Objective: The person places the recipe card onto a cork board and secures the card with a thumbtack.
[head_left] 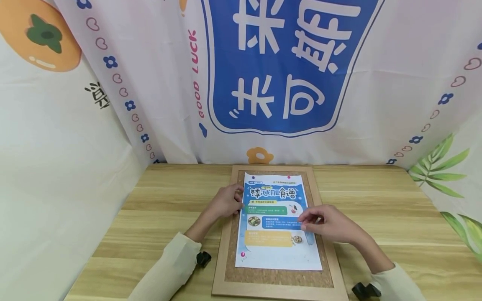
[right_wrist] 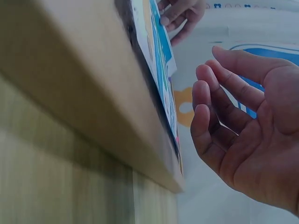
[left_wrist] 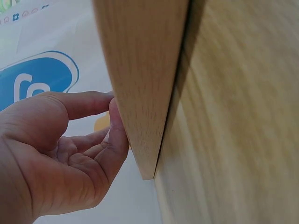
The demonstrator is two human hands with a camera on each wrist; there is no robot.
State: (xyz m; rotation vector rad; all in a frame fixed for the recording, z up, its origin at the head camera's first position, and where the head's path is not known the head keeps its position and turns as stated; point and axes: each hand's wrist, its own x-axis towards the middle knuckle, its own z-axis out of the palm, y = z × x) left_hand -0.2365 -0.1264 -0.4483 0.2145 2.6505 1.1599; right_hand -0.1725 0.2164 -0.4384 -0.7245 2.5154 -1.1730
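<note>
A printed paper poster (head_left: 278, 257) lies on a cork board (head_left: 241, 275) with a wooden frame (head_left: 280, 289). Small round pins (head_left: 288, 177) show near its two top corners and its lower left corner. At the poster's left edge is my left hand (head_left: 227, 200), its thumb and forefinger tips pinching the edge; the frame partly hides the fingertips in the left wrist view. My right hand (head_left: 329, 223) hovers over the poster's right side. In the right wrist view its fingers (right_wrist: 201, 126) are loosely bent, apart from the thumb, with nothing between them.
The framed board rests on a wood-grain table (head_left: 158, 209). A printed cloth (head_left: 169, 83) hangs behind the table's back edge, with more cloth at both sides. Black wrist devices (head_left: 203, 259) sit at both sleeves.
</note>
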